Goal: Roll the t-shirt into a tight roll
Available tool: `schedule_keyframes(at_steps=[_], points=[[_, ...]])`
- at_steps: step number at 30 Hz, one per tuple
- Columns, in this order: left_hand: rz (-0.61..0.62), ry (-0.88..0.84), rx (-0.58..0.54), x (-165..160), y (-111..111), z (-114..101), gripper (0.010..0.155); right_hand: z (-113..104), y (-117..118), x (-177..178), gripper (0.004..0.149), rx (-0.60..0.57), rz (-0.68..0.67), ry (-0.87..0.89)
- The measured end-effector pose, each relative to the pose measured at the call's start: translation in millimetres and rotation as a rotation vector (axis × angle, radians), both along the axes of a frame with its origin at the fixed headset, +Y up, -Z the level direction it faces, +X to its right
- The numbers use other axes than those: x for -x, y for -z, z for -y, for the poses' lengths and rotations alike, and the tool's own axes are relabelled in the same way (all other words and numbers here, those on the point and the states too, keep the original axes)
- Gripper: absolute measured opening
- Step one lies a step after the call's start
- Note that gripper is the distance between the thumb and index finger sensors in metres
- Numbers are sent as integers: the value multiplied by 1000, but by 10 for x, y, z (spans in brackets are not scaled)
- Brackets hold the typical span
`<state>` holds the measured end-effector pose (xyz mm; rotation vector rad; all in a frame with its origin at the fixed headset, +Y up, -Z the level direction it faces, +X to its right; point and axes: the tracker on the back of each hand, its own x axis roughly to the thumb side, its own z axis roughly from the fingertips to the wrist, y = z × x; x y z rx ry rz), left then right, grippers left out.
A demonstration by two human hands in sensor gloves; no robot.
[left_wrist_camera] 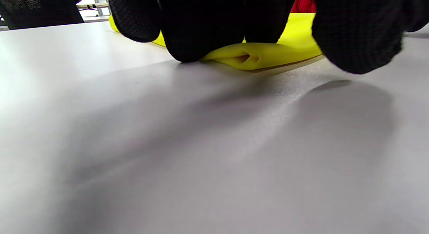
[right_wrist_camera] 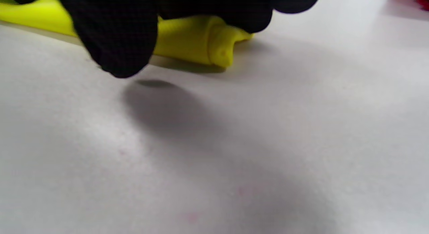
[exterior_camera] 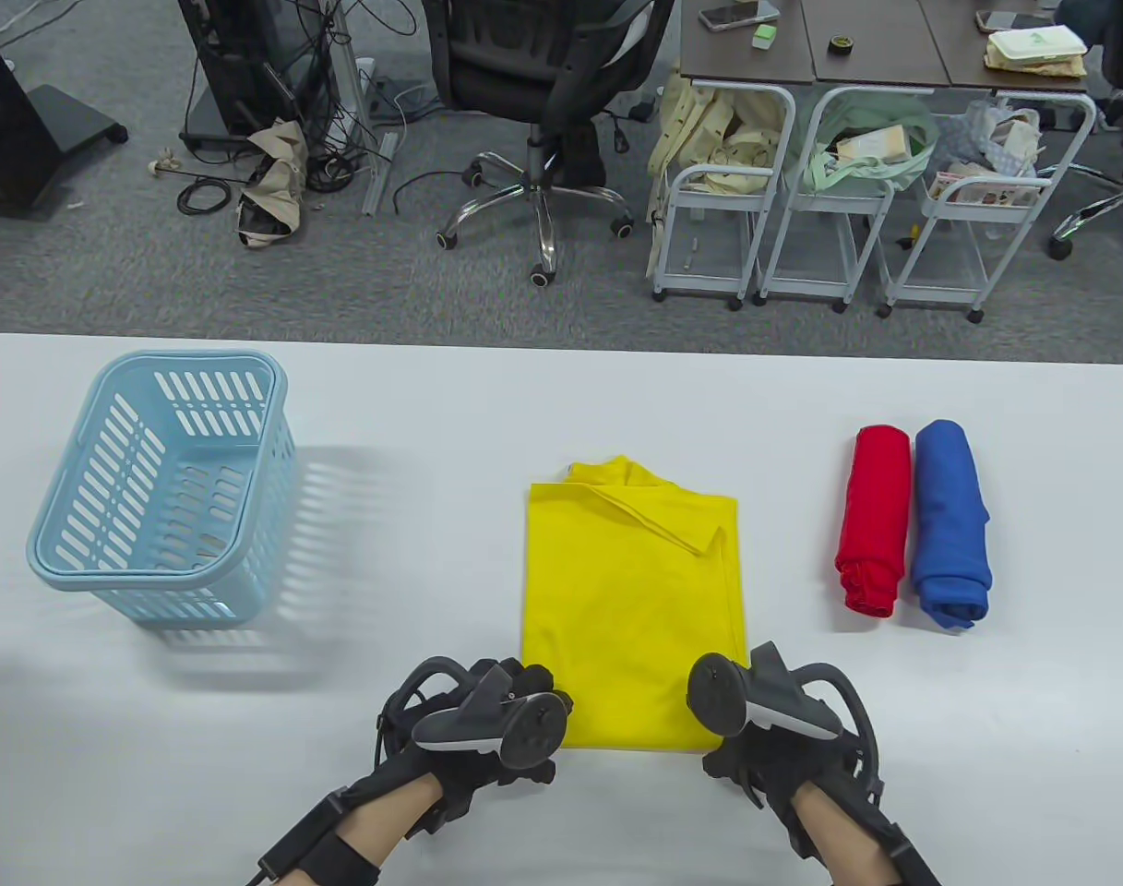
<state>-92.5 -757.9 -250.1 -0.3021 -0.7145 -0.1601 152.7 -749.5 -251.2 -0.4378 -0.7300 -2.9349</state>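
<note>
Yellow t-shirt (exterior_camera: 630, 600) laid folded flat on tabletop (exterior_camera: 432, 415); near hem pinched by left hand (exterior_camera: 487, 715) and right hand (exterior_camera: 755, 715). Risk judged: uneven curl between hands, roll made loose or skewed.

Yellow shirt (exterior_camera: 630, 591), folded flat, roll just started at near edge.

Lies mid-tabletop as a long rectangle running away from the person; a sleeve flap is folded across the far end, collar bump beyond it. Near hem is curled up into a small low roll, seen in both wrist views (left_wrist_camera: 261, 56) (right_wrist_camera: 201, 43). Rest of the cloth is flat and smooth, no big wrinkles.
</note>
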Motion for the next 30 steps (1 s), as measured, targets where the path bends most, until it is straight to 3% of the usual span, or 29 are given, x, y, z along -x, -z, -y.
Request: schedule_keyframes(at_steps=[6,11,13,16,18,20,21,23,25,27,30], points=[[4,39,-47,-37,-27,-3,68,4,6,6,69,-11,-1,-6],[-3,42,-86,-79,-14,10,52,18,42,-37,56,-15,16,43],[0,39,-101,-89,-4,6,48,13,52,-40,42,-21,19,57],[-6,14,-98,-71,23,-25,43,-22,67,-72,37,-12,28,104],[-20,-32,-55,-1,56,-68,42,-76,65,-136,37,30,27,190],[-59,-139,79,121,104,-122,42,-126,46,-209,37,107,27,292],[-103,-251,209,215,140,-147,42,-155,48,-254,37,136,28,337],[-146,-367,320,311,199,-155,43,-181,72,-312,38,124,73,369],[-173,-358,292,331,241,-128,43,-146,96,-319,39,94,104,332],[-174,-229,146,285,235,-75,43,-39,109,-266,39,108,112,277],[-155,51,-175,198,166,-57,44,29,136,-205,40,91,121,208]])
